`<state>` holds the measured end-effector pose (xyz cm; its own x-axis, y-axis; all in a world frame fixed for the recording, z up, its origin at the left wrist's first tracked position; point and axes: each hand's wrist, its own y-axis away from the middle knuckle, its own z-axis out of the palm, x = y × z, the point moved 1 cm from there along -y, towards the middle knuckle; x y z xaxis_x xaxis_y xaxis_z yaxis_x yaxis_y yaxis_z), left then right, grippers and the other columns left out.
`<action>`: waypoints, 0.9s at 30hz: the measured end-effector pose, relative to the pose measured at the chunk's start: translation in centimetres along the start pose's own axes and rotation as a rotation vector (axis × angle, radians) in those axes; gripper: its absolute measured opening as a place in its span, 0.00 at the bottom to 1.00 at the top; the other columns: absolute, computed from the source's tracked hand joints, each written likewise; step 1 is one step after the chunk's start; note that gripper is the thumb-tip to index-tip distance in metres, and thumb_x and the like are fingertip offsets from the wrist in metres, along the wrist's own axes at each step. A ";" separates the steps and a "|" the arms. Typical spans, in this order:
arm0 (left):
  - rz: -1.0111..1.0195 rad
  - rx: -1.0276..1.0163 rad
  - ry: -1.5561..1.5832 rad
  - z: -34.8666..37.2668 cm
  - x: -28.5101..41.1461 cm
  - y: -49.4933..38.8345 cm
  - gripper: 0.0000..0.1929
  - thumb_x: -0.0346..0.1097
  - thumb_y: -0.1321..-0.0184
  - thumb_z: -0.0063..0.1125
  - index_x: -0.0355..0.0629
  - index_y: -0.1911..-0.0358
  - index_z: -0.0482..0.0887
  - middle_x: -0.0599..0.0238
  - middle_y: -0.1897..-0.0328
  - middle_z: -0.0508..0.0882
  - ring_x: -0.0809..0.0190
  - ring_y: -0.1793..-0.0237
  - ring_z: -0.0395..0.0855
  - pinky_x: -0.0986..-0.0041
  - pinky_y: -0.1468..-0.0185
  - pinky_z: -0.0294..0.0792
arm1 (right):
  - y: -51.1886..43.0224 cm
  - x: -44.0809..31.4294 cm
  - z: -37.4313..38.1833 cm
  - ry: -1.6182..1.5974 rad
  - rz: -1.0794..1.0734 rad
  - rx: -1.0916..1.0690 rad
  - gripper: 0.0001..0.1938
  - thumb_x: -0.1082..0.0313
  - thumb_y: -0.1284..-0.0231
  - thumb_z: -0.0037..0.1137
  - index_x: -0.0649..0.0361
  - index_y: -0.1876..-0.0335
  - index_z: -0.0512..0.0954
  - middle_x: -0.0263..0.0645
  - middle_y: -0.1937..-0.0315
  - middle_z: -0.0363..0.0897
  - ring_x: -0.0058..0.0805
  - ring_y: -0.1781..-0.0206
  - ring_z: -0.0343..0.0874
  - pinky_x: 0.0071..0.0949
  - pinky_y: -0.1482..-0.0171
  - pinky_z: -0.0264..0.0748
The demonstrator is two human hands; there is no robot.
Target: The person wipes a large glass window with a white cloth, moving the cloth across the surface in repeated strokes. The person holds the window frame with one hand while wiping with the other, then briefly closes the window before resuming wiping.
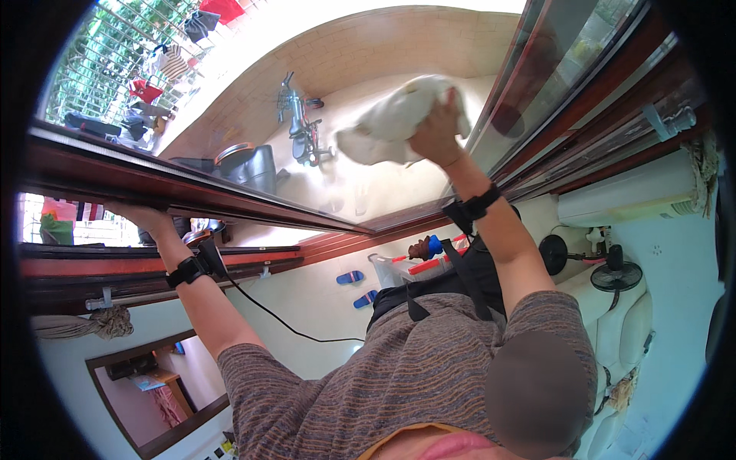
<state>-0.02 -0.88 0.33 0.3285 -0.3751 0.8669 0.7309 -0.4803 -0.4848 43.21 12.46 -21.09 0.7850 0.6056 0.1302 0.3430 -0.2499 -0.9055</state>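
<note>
My right hand (440, 132) is raised, gripping a bunched off-white cloth (391, 118) against or just in front of a glass panel (368, 195). Motion blurs both the cloth and the fingers. My left hand (141, 217) grips the dark red-brown frame (230, 198) of the panel at its edge, with the fingers partly hidden there. Each wrist wears a black strap with a small device; a black cable (287, 328) runs from the left one.
Below me stands a clear plastic bin (391, 271) with a red-handled tool and a blue-and-brown item. Blue slippers (351, 278) lie on the floor. Fans (616, 276) stand at right. Beyond the glass are a small bicycle (302, 129), a black chair (253, 167) and hanging laundry (172, 62).
</note>
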 end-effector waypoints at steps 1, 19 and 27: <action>0.001 0.000 -0.004 0.1 0.1 0.3 0.43 0.77 0.33 0.16 0.61 0.20 0.44 0.58 0.16 0.48 0.44 0.20 0.51 0.45 0.21 0.49 | 0.7 2.2 -0.5 -0.031 0.072 0.012 0.20 0.53 0.41 0.59 0.51 0.45 0.81 0.41 0.44 0.80 0.49 0.30 0.70 0.72 0.27 0.47; 0.062 0.071 -0.132 1.1 0.1 1.2 0.48 0.79 0.35 0.12 0.53 0.21 0.47 0.56 0.17 0.49 0.45 0.20 0.49 0.47 0.19 0.48 | 8.8 29.9 -8.4 -0.017 0.629 0.211 0.31 0.50 0.30 0.51 0.59 0.28 0.61 0.54 0.31 0.63 0.60 0.28 0.63 0.69 0.26 0.45; 0.126 0.106 -0.234 1.3 0.0 1.4 0.44 0.75 0.31 0.16 0.54 0.20 0.44 0.54 0.18 0.52 0.45 0.21 0.53 0.50 0.20 0.50 | 3.6 26.0 -7.0 0.074 0.693 0.351 0.37 0.53 0.29 0.52 0.64 0.23 0.51 0.59 0.26 0.57 0.63 0.26 0.59 0.69 0.26 0.48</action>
<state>1.73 -0.54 -0.20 0.5409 -0.2270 0.8099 0.7302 -0.3511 -0.5861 68.49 22.00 -18.14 0.7974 0.3436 -0.4960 -0.4116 -0.2914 -0.8635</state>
